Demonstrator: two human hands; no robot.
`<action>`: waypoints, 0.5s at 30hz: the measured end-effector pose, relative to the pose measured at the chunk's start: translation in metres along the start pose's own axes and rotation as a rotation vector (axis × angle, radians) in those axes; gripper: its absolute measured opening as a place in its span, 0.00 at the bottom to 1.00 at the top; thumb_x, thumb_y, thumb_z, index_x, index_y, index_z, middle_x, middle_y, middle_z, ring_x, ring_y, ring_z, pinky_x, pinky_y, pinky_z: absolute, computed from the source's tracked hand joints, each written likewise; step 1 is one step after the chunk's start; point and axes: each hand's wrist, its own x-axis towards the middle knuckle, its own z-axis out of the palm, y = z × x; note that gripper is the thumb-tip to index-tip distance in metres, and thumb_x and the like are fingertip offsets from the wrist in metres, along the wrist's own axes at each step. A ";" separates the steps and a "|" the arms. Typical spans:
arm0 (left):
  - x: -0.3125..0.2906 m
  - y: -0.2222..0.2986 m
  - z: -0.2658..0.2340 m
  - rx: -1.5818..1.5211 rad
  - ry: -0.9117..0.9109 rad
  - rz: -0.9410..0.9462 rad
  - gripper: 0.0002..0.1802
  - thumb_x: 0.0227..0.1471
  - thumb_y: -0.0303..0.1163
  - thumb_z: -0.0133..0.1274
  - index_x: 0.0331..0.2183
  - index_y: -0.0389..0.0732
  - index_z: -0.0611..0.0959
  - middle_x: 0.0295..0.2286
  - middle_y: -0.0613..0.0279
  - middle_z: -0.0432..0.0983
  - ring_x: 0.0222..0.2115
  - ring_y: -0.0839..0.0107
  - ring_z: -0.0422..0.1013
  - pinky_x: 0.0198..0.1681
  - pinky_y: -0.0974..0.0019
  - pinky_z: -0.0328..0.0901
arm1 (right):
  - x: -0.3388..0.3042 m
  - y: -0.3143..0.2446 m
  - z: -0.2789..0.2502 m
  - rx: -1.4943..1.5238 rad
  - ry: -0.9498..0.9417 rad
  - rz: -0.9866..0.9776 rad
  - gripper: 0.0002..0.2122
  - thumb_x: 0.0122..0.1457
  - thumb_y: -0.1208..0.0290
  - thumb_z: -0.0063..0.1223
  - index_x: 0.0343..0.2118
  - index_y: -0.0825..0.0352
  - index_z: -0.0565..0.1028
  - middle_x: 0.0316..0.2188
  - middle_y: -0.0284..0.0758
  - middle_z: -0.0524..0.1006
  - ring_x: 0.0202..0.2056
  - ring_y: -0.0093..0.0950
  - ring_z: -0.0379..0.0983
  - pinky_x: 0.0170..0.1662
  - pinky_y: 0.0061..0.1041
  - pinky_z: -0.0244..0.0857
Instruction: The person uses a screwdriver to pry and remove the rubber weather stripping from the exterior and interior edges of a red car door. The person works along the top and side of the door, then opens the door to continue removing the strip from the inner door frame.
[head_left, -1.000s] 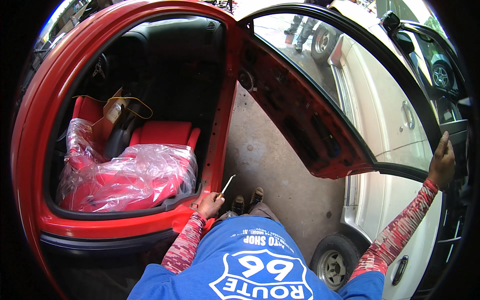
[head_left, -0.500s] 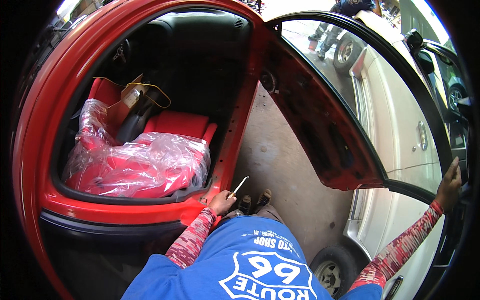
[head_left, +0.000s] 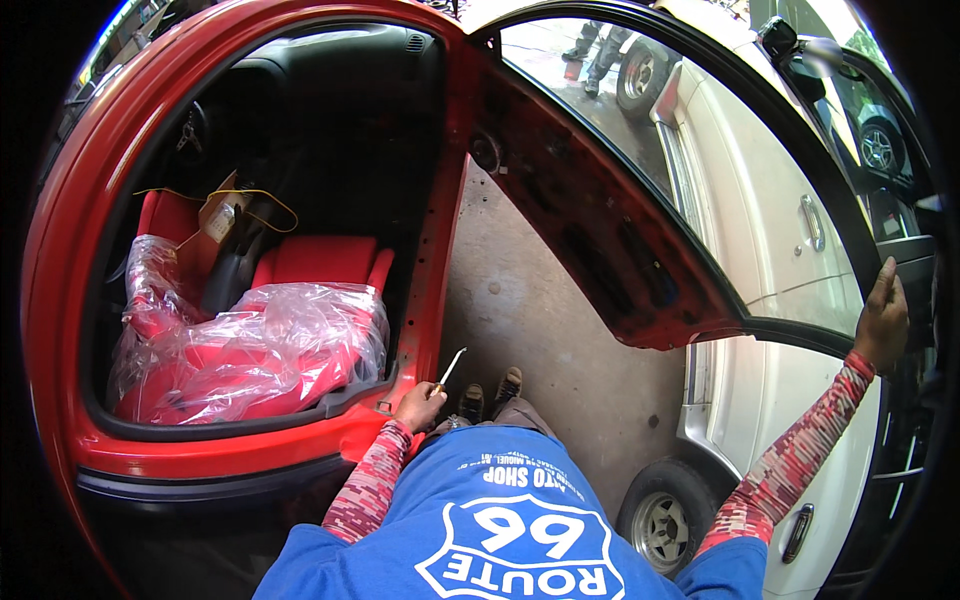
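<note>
The left hand (head_left: 420, 404) grips a slim tool (head_left: 452, 367) beside the red car (head_left: 428, 300), its long shaft pointing far and right. The right hand (head_left: 883, 318) touches the open door (head_left: 605, 240), grip unclear; that door crosses the gap toward a white vehicle (head_left: 755, 400).

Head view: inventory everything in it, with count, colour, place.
Car: one, red, left
Car door: one, red, open, right of centre
Seating: count unclear, red, inside car
Plastic wrap: count unclear, clear, over seating
Cardboard: one, brown, inside car
Cord: one, yellow, near cardboard
Steering wheel: one, dark, upper left
Vehicle: one, white, right
Wheels: two clear, silver, right of centre
Co-worker: one, dark, behind door glass
Floor: one, grey, centre
Slim tool: one, pale shaft, lower centre
Shoes: two, dark, lower centre
Shirt: one, blue, bottom
Sleeves: two, patterned red, forearms
Left hand: one, bare, on slim tool
Right hand: one, bare, at car door
</note>
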 end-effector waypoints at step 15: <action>-0.001 0.002 0.001 0.173 0.027 -0.004 0.26 0.58 0.46 0.55 0.48 0.35 0.81 0.33 0.49 0.82 0.32 0.59 0.80 0.38 0.57 0.73 | 0.013 0.038 0.030 0.097 -0.061 -0.038 0.30 0.68 0.36 0.33 0.57 0.51 0.78 0.50 0.38 0.82 0.52 0.43 0.78 0.54 0.38 0.72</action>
